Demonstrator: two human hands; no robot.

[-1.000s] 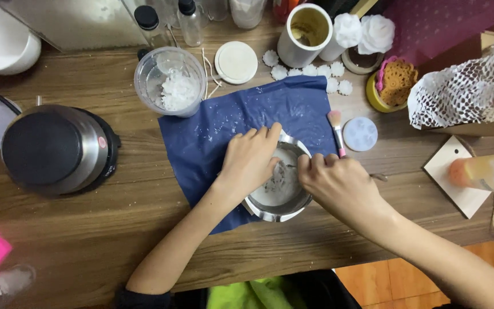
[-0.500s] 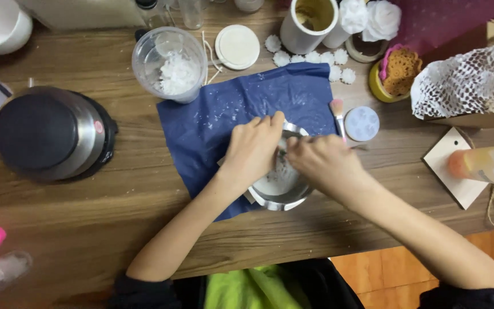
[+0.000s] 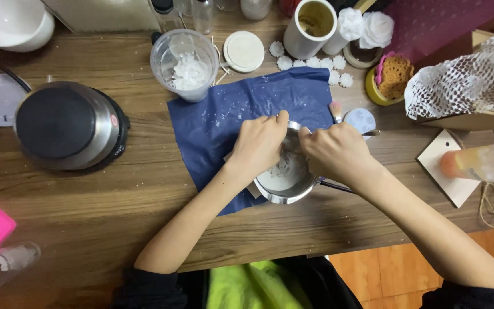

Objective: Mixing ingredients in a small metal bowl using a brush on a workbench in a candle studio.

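Observation:
A small steel pot (image 3: 286,191) holding white flakes stands on a dark blue cloth (image 3: 212,123) at the middle of the wooden table. My left hand (image 3: 258,146) lies over the pot's left side, with its fingers curled to the far rim. Over the right side is my right hand (image 3: 338,151), closed, its fingertips meeting the left hand's above the pot. Whatever is pinched between them is hidden. The pot's thin handle (image 3: 338,186) runs out under my right wrist.
A clear cup of white flakes (image 3: 185,66) stands at the cloth's far left corner, beside a round white lid (image 3: 243,50). At the left is a round hot plate (image 3: 67,126). A cream mug (image 3: 311,26), small white flower shapes (image 3: 315,62), a netted bundle (image 3: 464,83) and a bottle (image 3: 481,163) are at the right.
Both hands have drawn closer together over the pot, and the right hand has moved up to its far rim. The view has shifted slightly.

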